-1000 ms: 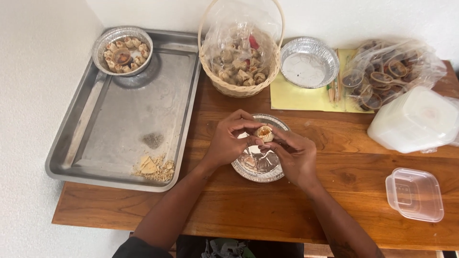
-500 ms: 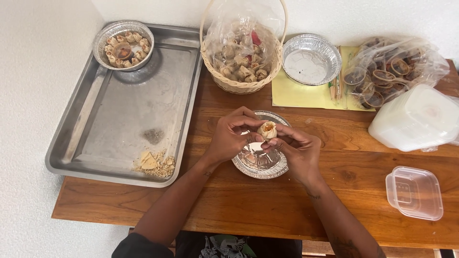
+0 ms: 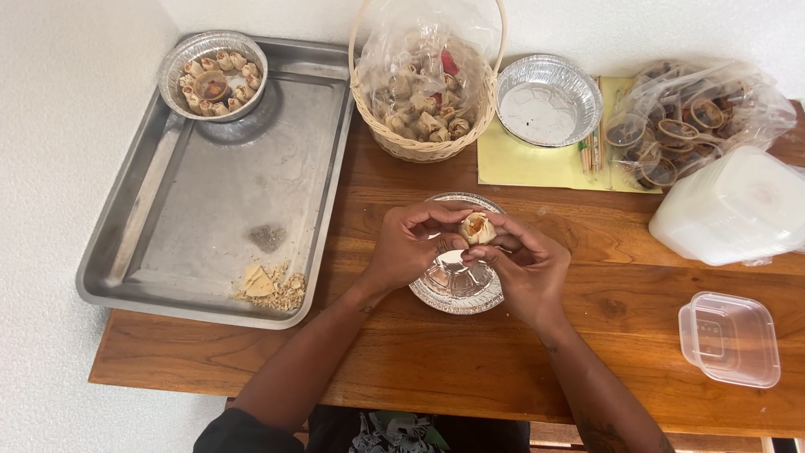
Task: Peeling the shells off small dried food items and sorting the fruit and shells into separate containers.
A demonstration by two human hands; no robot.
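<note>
Both my left hand (image 3: 411,247) & right hand (image 3: 524,268) pinch closed on a small dumpling (image 3: 476,227) w/ fingertips, held just above the foil dish (image 3: 457,289) on the bench (image 3: 470,369).

Open wood along near table edge (image 3: 436,377). Left blocked by steel tray (image 3: 210,218); far side by basket (image 3: 423,92) and foil dish (image 3: 547,101); right by plastic containers (image 3: 729,335).
</note>
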